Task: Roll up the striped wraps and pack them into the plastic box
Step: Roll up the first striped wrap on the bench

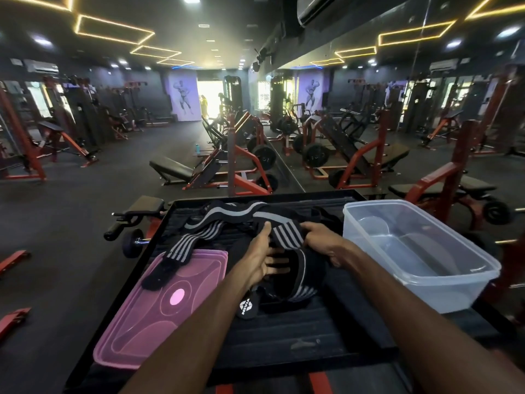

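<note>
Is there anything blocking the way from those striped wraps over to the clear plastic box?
Nothing visible. The striped wraps lie just left of the plastic box, which stands open with its pink lid set aside.

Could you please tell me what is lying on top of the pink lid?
One loose end of a striped wrap lies across the far part of the pink lid. The lid's surface beneath that end is covered.
</note>
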{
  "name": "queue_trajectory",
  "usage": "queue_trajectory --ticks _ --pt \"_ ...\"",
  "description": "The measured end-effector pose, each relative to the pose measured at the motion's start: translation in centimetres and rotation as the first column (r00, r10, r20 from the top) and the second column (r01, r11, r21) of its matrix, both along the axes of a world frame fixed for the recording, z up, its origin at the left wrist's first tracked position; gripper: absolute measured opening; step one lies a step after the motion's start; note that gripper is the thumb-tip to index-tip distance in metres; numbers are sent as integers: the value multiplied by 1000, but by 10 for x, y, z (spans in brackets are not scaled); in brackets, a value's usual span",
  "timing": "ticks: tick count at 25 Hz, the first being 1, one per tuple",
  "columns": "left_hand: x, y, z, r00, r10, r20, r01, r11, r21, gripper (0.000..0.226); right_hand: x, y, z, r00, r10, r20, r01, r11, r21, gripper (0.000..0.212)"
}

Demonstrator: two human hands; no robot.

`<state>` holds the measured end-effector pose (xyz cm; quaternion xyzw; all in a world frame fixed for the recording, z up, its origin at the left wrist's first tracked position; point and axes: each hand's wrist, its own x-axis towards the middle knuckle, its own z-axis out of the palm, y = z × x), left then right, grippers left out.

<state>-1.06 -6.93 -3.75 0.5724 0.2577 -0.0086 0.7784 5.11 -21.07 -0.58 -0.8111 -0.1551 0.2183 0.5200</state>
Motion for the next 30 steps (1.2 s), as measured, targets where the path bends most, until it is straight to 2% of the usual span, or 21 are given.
queue_trajectory --ticks 4,7,8,10,12,14,16,18,19,21,24,27,30 --pt "28 -5 -5 996 73 49 -76 996 54 49 -8 -7 -2 994 90 64 -71 966 -249 33" --pt "36 -11 -11 993 82 80 -92 986 142 42 -10 -14 2 981 182 65 -132 876 -464 38" --pt "38 -13 -14 989 100 113 -120 974 190 47 -9 -18 2 977 207 54 -149 839 -524 44" --pt "40 -15 -15 967 143 209 -198 941 273 43 -4 -24 6 972 234 18 -184 808 -560 49" --pt "41 -15 -14 946 159 284 -249 916 314 33 -4 -27 18 963 268 9 -214 787 -579 41" --pt "40 -14 -13 936 118 333 -253 881 399 31 -6 -29 30 945 328 18 -238 723 -649 36" --pt "35 -15 -14 948 -2 318 -201 771 604 32 -12 -29 36 914 402 54 -224 610 -760 34" --pt "32 -14 -22 965 -167 201 -73 567 821 34 -19 -27 31 886 452 102 -142 474 -869 25" --pt "31 -13 -26 969 -214 125 -16 446 895 34 -22 -25 27 887 442 133 -89 446 -891 20" --pt "26 -7 -28 981 -190 47 5 263 965 27 -31 -17 20 867 436 242 -4 490 -872 24" --pt "12 8 -12 994 -58 96 -88 117 989 24 -36 5 18 765 475 436 73 608 -791 33" --pt "-2 43 5 985 60 160 -161 25 987 21 -40 45 20 711 492 503 -51 749 -660 24" --pt "-19 90 7 982 163 93 -93 -8 996 20 -43 90 14 745 469 475 -249 855 -455 20"
